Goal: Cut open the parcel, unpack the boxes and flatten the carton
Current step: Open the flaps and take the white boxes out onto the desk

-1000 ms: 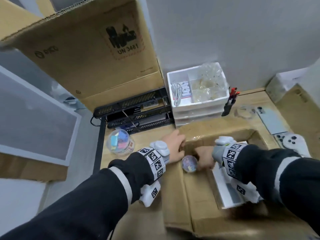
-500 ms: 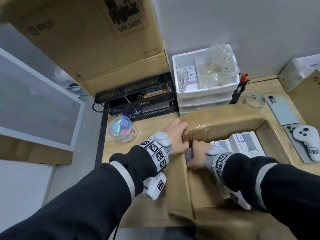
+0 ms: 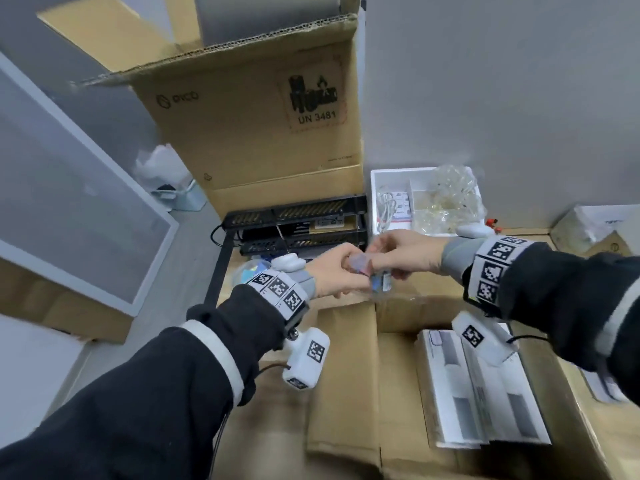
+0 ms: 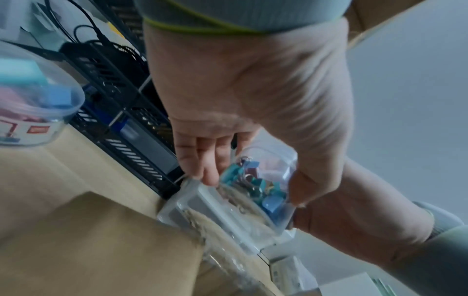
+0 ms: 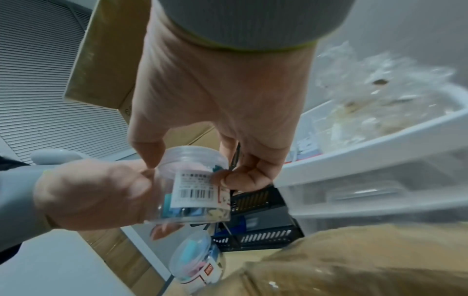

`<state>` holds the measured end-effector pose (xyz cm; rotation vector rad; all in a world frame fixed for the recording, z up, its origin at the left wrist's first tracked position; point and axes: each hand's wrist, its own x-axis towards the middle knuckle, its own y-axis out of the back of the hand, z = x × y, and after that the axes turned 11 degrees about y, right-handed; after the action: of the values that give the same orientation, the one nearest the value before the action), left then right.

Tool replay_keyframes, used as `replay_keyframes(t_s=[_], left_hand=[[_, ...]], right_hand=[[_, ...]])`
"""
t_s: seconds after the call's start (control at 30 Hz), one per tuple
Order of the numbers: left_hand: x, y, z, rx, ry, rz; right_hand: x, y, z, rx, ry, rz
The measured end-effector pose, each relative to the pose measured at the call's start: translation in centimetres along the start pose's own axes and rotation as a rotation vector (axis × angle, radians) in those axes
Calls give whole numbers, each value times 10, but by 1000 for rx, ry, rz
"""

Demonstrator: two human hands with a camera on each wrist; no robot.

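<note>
Both hands around jar (clear)

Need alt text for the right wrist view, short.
Both hands hold a small clear jar of coloured clips: the right hand pinches it near the lid, the left hand grips its body. Below stands a second jar; white drawers sit at right.

the open carton occupies the near centre; boxes lie side by side in it, toward its right. both hands meet above its far edge: left hand from the left, right hand from the right, a small jar between them. a larger jar stands on the desk left of the carton. far of it sits a black rack, with a drawer unit to its right. a tall cardboard box rises behind the rack
</note>
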<state>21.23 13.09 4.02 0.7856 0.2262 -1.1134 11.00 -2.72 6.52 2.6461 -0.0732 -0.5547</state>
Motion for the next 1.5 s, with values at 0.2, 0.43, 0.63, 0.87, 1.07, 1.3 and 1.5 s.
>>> replay_keyframes(t_s=[0.2,0.43,0.63,0.87,1.07,1.3,1.5], left_hand=[[-2,42,-49,-49,70,374],[23,99,-150,113,379,659],[63,113,-186,167,488,673],[84,108,-188,160,599,602],[75,106,-188,271,711,582],[48,87,-170,399,528,807],[39,56,-130,404,308,421]], right_hand=[[45,-48,-36,129,75,101],[85,-109,-15,144,30,52],[104,-130,18,112,-34,59],[114,-136,41,35,-87,50],[118,-137,41,14,-103,14],[109,-128,31,24,-106,16],[81,-102,14,4,-38,54]])
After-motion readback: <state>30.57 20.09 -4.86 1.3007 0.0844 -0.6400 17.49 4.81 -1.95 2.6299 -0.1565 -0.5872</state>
